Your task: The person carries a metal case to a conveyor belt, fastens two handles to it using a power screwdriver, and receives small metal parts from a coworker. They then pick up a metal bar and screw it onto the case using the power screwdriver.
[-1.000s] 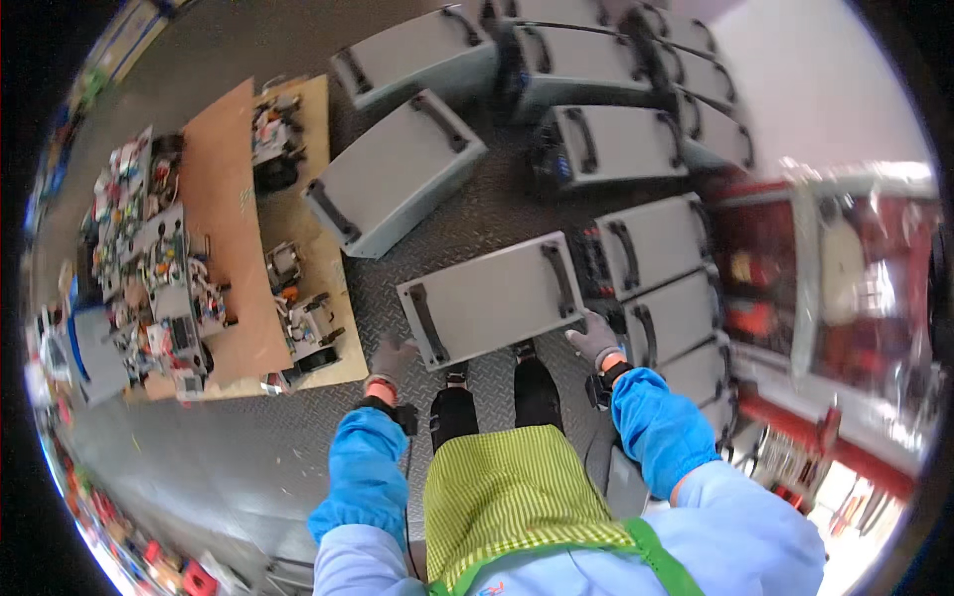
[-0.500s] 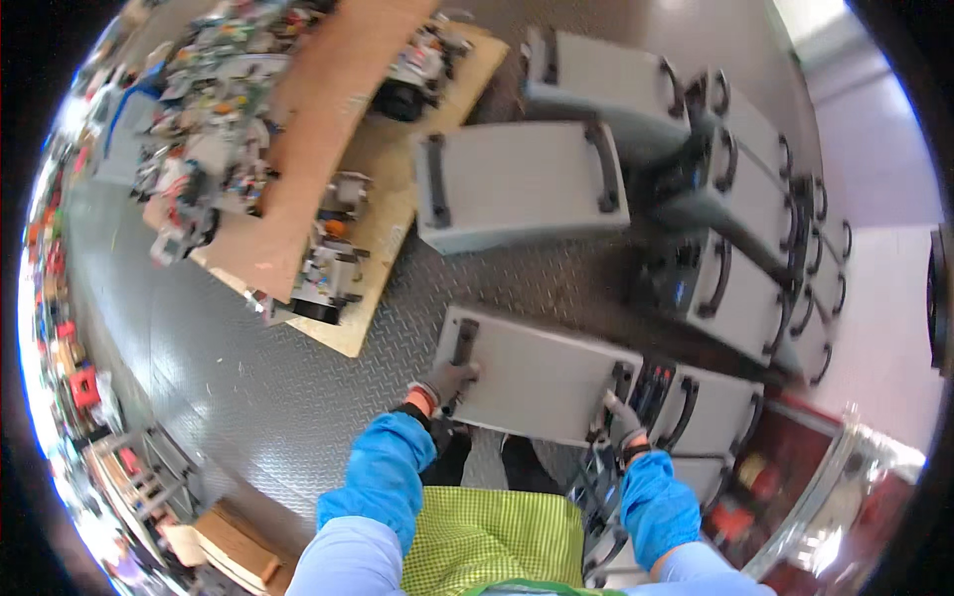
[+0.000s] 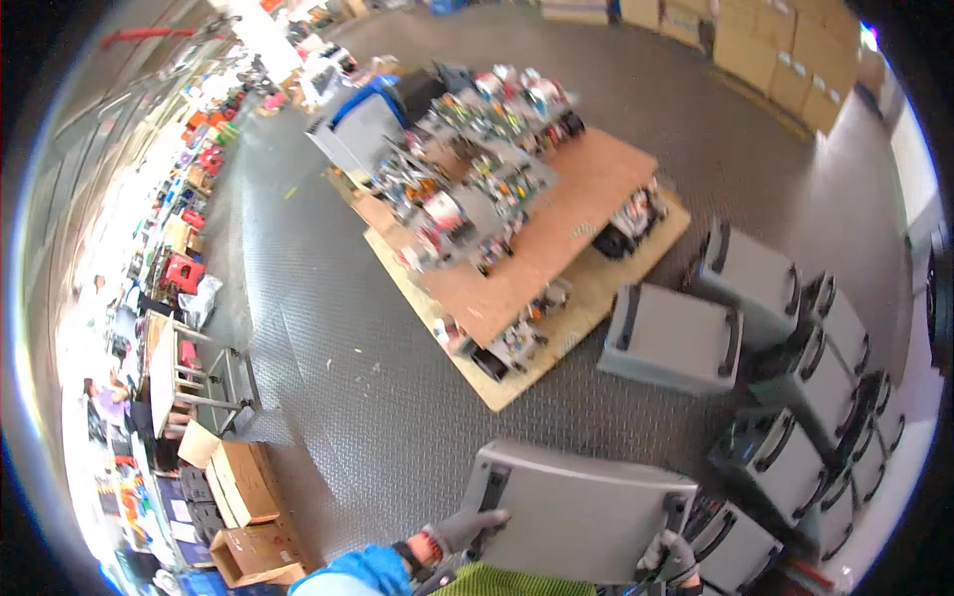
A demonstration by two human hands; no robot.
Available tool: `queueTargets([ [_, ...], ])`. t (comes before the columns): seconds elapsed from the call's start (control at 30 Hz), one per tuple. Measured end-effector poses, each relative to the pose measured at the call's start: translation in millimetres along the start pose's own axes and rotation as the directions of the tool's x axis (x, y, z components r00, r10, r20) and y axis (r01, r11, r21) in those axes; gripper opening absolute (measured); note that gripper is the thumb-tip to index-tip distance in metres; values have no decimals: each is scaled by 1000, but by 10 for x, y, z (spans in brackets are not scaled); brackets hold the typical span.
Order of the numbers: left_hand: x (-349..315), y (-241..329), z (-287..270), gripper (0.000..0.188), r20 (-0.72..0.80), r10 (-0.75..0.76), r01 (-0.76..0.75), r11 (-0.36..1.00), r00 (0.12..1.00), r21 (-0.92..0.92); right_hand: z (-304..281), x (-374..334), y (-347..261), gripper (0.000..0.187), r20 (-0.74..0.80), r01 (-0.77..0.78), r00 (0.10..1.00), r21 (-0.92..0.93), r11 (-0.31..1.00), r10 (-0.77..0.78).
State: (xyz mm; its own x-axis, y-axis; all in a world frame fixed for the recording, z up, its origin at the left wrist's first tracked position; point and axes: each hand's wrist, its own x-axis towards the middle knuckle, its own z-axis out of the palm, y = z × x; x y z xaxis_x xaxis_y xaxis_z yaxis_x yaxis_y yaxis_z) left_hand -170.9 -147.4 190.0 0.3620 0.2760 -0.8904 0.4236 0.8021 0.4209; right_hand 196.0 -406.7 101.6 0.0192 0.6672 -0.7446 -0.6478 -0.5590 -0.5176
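Close in front of me, low in the view, is a grey box-shaped metal case (image 3: 586, 512) with a black handle at each end. My left hand (image 3: 465, 531), in a grey glove, is closed round its left handle (image 3: 491, 502). The other handle (image 3: 677, 512) is at the right end, where my right hand (image 3: 670, 558), also gloved, has its fingers closed. The case lies slightly tilted across my front. Its underside is hidden, so whether it touches the floor cannot be told.
Several similar grey cases (image 3: 676, 333) stand on the right. Ahead, a wooden pallet (image 3: 497, 392) carries a brown board (image 3: 576, 228) and small machine parts. Cardboard boxes (image 3: 785, 60) are stacked far right; an opened carton (image 3: 248, 482) and a wheeled trolley (image 3: 194, 372) stand left.
The view has swung up and left, so the pallet and standing cases appear lower and farther right. Both hands stay on the same case, which now shows lower in the view.
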Motion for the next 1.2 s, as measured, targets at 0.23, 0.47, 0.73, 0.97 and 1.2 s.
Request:
queueTargets([
  [0.23,-2441,-321,-355,25,-80,69,-95,920,994,-380,1638,-623,-982,37,575,-406,742,-22,914,344],
  [0.47,-3767,-864,-1208,30,-157,273,-292,575,949,-764,4014,-1038,-1404,41,528,-392,720,-226,892,451],
  [0.73,-4406,-1385,-2663,39,-407,248,-475,529,879,-703,6011,-692,-920,39,573,-268,692,-362,893,440],
  [0.97,-4940,-1265,-3599,19,-482,360,-597,371,799,-712,7388,-369,-825,45,554,-258,619,-527,810,557],
  [1.2,-4755,-949,-5058,21,-594,319,-674,397,738,-624,8880,715,-760,43,543,-291,550,-587,756,634],
])
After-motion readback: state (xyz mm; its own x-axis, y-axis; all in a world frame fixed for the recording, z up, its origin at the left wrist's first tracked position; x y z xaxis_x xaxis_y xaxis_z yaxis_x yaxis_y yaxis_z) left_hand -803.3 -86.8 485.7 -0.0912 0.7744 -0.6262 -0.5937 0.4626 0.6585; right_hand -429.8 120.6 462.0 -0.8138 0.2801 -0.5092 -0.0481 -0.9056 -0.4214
